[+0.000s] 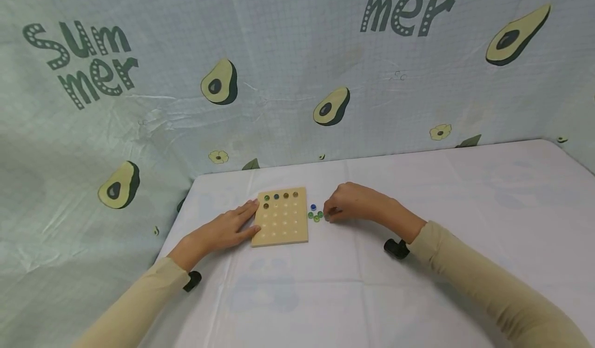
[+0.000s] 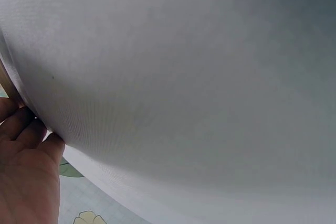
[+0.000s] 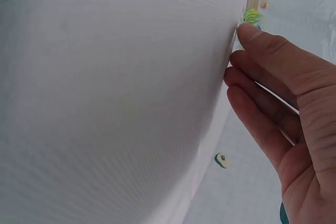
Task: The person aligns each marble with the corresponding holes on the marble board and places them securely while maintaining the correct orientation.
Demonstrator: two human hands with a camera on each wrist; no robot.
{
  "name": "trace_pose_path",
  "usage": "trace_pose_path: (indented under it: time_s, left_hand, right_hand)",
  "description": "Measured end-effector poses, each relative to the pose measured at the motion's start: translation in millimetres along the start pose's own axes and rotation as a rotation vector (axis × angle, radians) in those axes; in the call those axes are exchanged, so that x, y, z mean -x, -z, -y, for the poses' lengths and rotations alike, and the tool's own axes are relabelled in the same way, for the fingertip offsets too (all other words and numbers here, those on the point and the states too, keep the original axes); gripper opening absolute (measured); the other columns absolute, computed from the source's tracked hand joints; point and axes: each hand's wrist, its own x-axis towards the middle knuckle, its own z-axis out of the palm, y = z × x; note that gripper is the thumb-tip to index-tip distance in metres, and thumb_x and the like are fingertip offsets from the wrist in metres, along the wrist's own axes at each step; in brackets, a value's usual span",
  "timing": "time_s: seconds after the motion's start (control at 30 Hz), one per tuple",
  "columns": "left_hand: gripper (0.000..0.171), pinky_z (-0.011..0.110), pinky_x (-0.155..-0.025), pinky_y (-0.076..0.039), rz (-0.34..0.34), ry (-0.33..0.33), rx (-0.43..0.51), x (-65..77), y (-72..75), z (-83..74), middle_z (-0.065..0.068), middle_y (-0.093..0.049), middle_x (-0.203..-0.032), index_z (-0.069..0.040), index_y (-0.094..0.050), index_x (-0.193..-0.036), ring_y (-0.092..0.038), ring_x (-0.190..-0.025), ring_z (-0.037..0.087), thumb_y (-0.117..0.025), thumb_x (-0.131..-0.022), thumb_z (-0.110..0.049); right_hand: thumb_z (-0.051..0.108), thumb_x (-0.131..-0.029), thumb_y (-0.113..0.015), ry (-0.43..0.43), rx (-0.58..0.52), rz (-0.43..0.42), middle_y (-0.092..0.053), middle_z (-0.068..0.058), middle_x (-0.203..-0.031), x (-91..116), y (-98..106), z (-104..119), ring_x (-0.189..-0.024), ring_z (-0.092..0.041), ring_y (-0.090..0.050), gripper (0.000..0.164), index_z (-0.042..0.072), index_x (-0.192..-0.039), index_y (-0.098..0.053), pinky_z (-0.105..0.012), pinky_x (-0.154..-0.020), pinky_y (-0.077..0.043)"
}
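A square wooden board [image 1: 282,237] with rows of round hollows lies on the table. Several glass marbles fill its far row, and one brown marble [image 1: 266,206] sits at the left of the second row. My left hand [image 1: 228,228] rests palm down, fingers extended over the board's left edge. To the right of the board lie several green marbles [image 1: 316,218] and a blue marble [image 1: 313,207]. Beside them my right hand [image 1: 355,202] touches the table with bent fingers. Its thumb [image 3: 257,38] is close to a green marble [image 3: 252,16]; whether the fingertips pinch a marble is hidden.
A white cloth covers the table [image 1: 446,198]. Behind it hangs a pale curtain [image 1: 279,38] printed with avocados and lettering. Black wrist devices [image 1: 396,249] show below both sleeves.
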Motion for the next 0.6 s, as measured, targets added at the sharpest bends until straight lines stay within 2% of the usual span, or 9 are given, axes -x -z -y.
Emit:
trace_pose_path:
  time_s: [0.27, 0.6]
  left_hand:
    - [0.077, 0.059, -0.117, -0.030, -0.003, 0.004, -0.010, -0.2, -0.4, -0.3, 0.018, -0.023, -0.166, -0.003, -0.020, -0.162, -0.027, -0.151, 0.037, -0.049, -0.106, -0.048]
    - [0.077, 0.058, -0.117, -0.030, 0.001, 0.004, -0.007, 0.3, -0.6, -0.1, 0.019, -0.022, -0.166, -0.003, -0.020, -0.162, -0.026, -0.152, 0.037, -0.049, -0.106, -0.048]
  right_hand:
    - [0.014, -0.089, -0.081, -0.001, -0.002, -0.027, -0.076, 0.006, -0.090, 1.7, 0.4, -0.4, -0.073, 0.002, -0.061, 0.009, 0.012, -0.098, -0.080, -0.018, -0.072, -0.054]
    - [0.016, -0.090, -0.080, 0.001, -0.033, -0.055, -0.077, 0.007, -0.092, 3.5, 1.9, -0.5, -0.075, 0.003, -0.062, 0.011, 0.012, -0.100, -0.080, -0.019, -0.072, -0.055]
